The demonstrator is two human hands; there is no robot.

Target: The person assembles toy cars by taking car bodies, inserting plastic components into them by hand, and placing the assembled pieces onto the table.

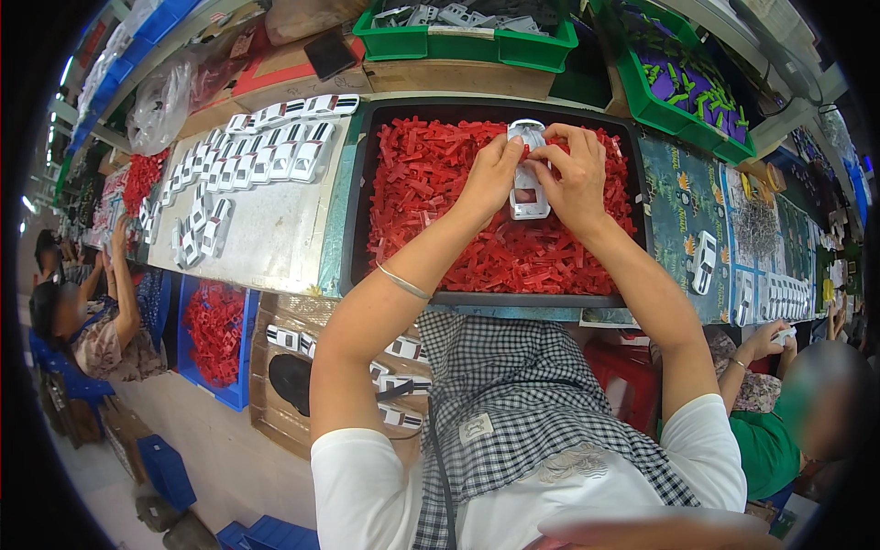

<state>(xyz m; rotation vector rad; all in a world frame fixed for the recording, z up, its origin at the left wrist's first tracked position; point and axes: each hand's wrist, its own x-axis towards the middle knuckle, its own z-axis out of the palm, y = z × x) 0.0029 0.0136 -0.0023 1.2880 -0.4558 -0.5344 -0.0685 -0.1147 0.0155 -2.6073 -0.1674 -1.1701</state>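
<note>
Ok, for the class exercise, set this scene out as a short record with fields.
Left hand: grips white car shell
Right hand: fingers bent at the shell's right side; exact grip unclear
Under the hands: black tray of red pieces
Left of tray: white toy cars, mostly in rows
Beyond tray: green bin holding grey parts
Clothing: checked apron
</note>
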